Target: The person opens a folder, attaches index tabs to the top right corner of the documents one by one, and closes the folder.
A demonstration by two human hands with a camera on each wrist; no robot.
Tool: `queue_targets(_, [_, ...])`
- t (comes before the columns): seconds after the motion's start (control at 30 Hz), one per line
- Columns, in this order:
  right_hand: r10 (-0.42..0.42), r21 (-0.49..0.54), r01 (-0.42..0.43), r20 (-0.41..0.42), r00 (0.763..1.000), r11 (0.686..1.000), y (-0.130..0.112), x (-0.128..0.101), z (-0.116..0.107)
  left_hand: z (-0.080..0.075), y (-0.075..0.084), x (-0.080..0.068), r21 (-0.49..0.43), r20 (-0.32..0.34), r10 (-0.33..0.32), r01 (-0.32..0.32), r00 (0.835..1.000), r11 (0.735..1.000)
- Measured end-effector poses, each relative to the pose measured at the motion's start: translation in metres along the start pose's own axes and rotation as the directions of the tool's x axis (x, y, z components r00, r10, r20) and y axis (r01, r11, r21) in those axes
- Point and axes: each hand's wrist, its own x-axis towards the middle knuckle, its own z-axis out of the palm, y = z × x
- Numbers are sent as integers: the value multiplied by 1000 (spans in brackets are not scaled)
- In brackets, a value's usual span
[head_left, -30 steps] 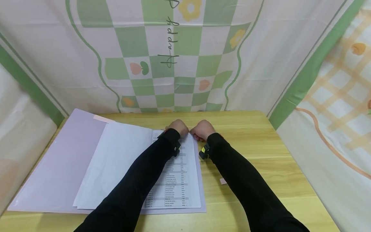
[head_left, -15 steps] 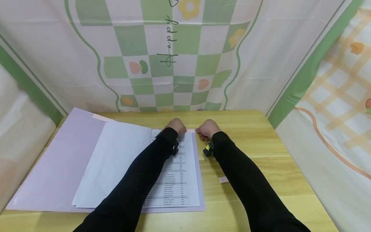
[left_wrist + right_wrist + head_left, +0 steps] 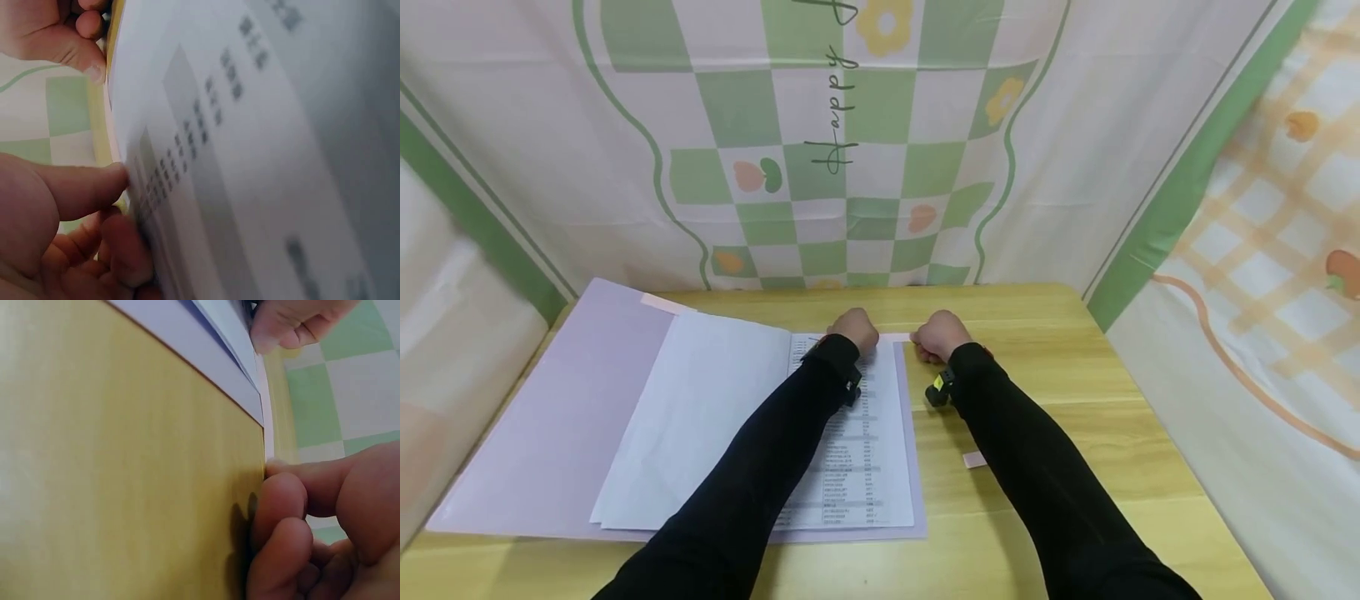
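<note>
A lilac folder [image 3: 542, 417] lies open, with a blank white sheet [image 3: 700, 400] turned to the left and a printed list [image 3: 850, 467] on the right. A narrow pink paper strip [image 3: 895, 337] runs along the folder's top edge and sticks out past its right corner. My left hand [image 3: 855, 329] pinches the strip by the top of the list, thumb tip at the edge in the left wrist view. My right hand [image 3: 942, 333] pinches the strip's free end between thumb and index finger [image 3: 281, 490], beyond the corner, with the other fingers curled.
Another pink strip [image 3: 662, 304] lies at the top of the folder's left half. A small pink piece [image 3: 975, 459] lies on the wooden table [image 3: 1045, 367] beside my right forearm. Patterned cloth [image 3: 880, 167] hangs behind and at both sides.
My right hand has moved a little to the right, away from my left hand, so the pink strip shows stretched between them. My left hand has shifted slightly left.
</note>
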Motion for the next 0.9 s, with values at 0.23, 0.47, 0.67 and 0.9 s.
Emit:
queue_targets(0.23, [-158, -220, 160, 27, 987, 962, 18, -25, -2, -15, -16, -39, 7, 195, 258, -265, 946, 964])
queue_targets(0.47, [-278, -339, 275, 41, 960, 900, 31, -61, -7, -13, -36, -122, 96, 345, 333, -387, 877, 917])
queue_targets(0.67, [-304, -350, 311, 77, 950, 884, 30, -87, -3, -3, -48, -172, 234, 339, 382, -470, 860, 851])
queue_targets(0.9, [-340, -336, 349, 88, 936, 875, 26, -115, 4, 5, -48, -208, 344, 313, 425, -518, 850, 783])
